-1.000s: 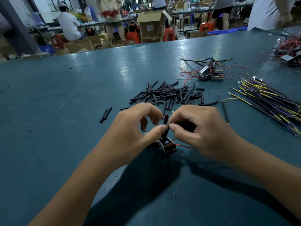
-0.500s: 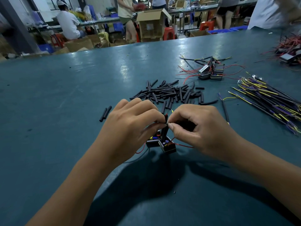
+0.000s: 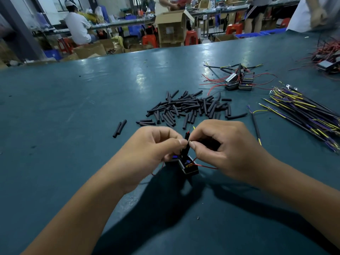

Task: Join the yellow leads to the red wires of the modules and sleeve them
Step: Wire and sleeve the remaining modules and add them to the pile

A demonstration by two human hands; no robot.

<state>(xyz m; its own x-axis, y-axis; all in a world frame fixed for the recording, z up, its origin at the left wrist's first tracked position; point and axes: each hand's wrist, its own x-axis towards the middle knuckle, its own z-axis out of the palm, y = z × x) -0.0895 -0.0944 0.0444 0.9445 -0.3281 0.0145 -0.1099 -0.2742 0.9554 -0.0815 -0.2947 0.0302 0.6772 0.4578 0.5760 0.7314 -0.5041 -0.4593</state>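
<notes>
Left hand (image 3: 147,144) and right hand (image 3: 220,146) both pinch upright black heat-shrink sleeve (image 3: 186,139) above small black box-shaped module (image 3: 189,165) on teal table (image 3: 73,107)

Factory assembly floor: long green worktable (image 3: 92,100) strewn with cut black sleeves (image 3: 191,107) and wire bundles (image 3: 301,111); behind, more benches, cardboard cartons (image 3: 171,28), red plastic stools (image 3: 150,40), other workers seated or standing

Both forearms are bare from the near edge up to the wrists, with no sleeve in view. The left hand (image 3: 147,151) and right hand (image 3: 226,150) are ungloved, with short, plain fingernails.
</notes>
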